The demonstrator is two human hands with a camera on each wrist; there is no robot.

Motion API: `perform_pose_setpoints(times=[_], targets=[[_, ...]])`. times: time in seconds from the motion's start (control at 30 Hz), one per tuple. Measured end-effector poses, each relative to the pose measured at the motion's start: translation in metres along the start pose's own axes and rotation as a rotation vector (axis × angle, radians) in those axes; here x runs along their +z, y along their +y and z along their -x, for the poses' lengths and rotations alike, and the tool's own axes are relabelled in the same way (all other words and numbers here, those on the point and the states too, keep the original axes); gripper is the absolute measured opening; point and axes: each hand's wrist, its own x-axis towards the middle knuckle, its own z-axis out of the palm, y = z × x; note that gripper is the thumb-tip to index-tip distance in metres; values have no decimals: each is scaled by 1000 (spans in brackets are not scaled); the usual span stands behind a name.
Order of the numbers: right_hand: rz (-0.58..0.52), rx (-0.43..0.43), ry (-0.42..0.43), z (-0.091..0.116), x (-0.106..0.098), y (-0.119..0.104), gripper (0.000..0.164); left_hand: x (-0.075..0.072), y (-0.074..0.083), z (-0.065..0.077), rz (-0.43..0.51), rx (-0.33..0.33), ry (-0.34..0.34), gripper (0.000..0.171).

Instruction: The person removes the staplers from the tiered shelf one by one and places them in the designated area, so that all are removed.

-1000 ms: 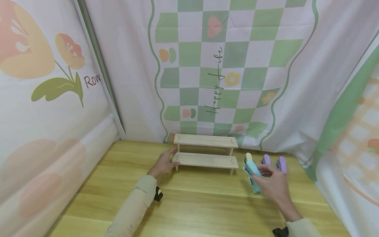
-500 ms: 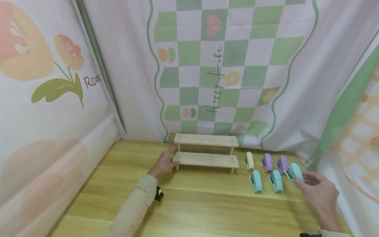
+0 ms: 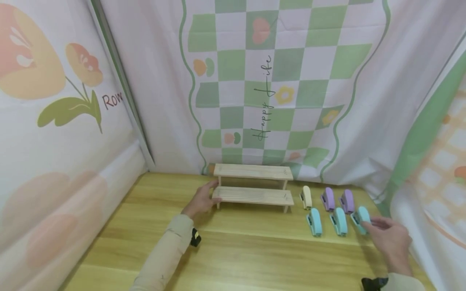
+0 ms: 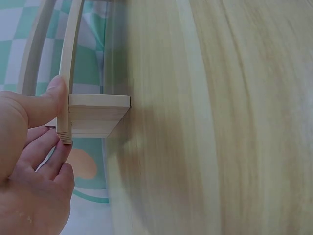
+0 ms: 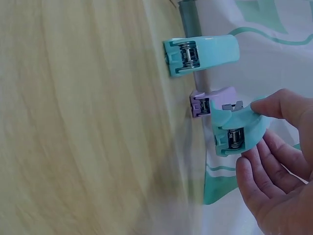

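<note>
My left hand (image 3: 201,201) grips the left end of a two-tier wooden stand (image 3: 251,195); in the left wrist view the thumb lies on the lower board (image 4: 70,58) and the fingers curl beneath it. My right hand (image 3: 389,238) pinches a teal mini stapler (image 5: 242,128) between thumb and fingers, at the right end of the front row, close over the table. Beside it in that row stand two more teal staplers, one in the middle (image 3: 339,222) and one at the left (image 3: 314,222). Behind them are a cream stapler (image 3: 306,197) and two purple staplers (image 3: 328,199).
The wood-grain table (image 3: 233,254) stretches toward me in front of the stand. A checkered curtain (image 3: 262,101) hangs right behind the stand. Printed cloth walls close off the left (image 3: 65,161) and right (image 3: 437,194) sides.
My right hand has carried the teal stapler rightward from near the stand to the end of the front row, then lowered it slightly. The left hand keeps its place on the stand.
</note>
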Motion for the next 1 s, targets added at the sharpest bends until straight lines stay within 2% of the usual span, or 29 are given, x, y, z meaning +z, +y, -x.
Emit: perform_pose_setpoints(times=[0.23,0.53,0.63,0.77,0.87,1.0], targets=[[-37,-32,-18,2,7,9,56,1,-2,2,6,-2,-12,74],[-23,2,-53,2,9,14,57,3,-1,2,16,-6,8,73],[-2,9,-70,0,8,14,59,3,1,2,29,-13,7,74],[21,9,-91,0,4,12,68,2,-1,3,33,10,3,73],[53,-34,-80,2,0,7,75,2,-3,2,28,24,1,73],[105,-173,-49,8,-3,-10,75,0,-6,2,11,17,-12,76]])
